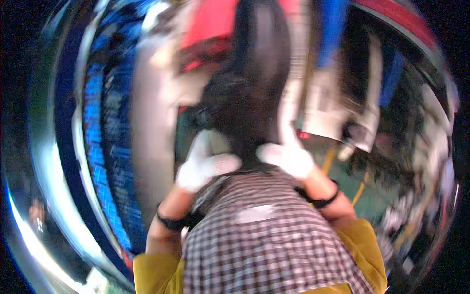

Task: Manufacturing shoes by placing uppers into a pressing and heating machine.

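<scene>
A long, glossy black piece (pixel 259 93) with a bulky lower end runs away from my body; motion blur hides its exact kind. My left hand (pixel 205 164), in a white glove, holds its near left side, thumb laid inward across the black surface. On the near right side, my right hand (pixel 290 156), gloved in white too, grips it with the thumb pointing inward. Most of the fingers are smeared or behind the piece. Its near end meets my brown-and-white checked apron (pixel 259 250).
Blue racks or bins (pixel 95 147) line the left, beside a beige strip (pixel 152 132). Bright red material (pixel 210 22) lies beyond. At the right, a pale panel (pixel 325 108) stands over a green floor (pixel 338 181) with yellow lines. Blurred clutter (pixel 416 196) fills the far right.
</scene>
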A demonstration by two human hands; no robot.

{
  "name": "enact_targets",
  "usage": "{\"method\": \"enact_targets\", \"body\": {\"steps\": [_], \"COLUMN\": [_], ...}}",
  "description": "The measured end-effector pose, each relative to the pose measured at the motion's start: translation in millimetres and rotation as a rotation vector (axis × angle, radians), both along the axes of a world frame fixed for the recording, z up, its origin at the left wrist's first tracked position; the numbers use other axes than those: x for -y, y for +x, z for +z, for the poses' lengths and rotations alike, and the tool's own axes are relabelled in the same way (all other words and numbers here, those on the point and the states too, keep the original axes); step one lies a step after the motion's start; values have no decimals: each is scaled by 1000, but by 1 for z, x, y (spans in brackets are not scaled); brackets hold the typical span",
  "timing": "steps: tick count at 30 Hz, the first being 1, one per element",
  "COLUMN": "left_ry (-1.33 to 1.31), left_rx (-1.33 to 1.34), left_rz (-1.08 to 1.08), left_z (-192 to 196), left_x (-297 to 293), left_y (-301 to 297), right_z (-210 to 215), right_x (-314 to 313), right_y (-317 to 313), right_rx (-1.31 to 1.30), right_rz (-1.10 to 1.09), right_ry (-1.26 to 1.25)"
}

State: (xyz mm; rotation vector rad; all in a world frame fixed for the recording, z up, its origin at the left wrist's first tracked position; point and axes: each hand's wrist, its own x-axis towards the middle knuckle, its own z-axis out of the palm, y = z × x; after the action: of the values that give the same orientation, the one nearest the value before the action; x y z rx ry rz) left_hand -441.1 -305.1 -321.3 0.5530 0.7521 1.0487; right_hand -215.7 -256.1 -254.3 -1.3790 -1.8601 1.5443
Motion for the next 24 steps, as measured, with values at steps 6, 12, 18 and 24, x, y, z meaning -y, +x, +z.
{"method": "enact_targets", "body": {"steps": [6, 12, 18, 24], "left_ry": [535, 728, 1134, 1258], "left_rx": [-546, -688, -708, -892], "left_rz": [-149, 36, 210, 170], "left_z": [47, 170, 246, 312], "left_x": [-63, -142, -225, -271], "left_y": [-54, 155, 266, 333], "right_z": [-9, 29, -21, -56], "right_x": [-12, -99, -189, -191], "right_y": [6, 268, 317, 314], "right_rx": [-197, 500, 764, 1005], "right_rz": [-517, -761, -739, -787], "right_ry": [156, 613, 637, 573]}}
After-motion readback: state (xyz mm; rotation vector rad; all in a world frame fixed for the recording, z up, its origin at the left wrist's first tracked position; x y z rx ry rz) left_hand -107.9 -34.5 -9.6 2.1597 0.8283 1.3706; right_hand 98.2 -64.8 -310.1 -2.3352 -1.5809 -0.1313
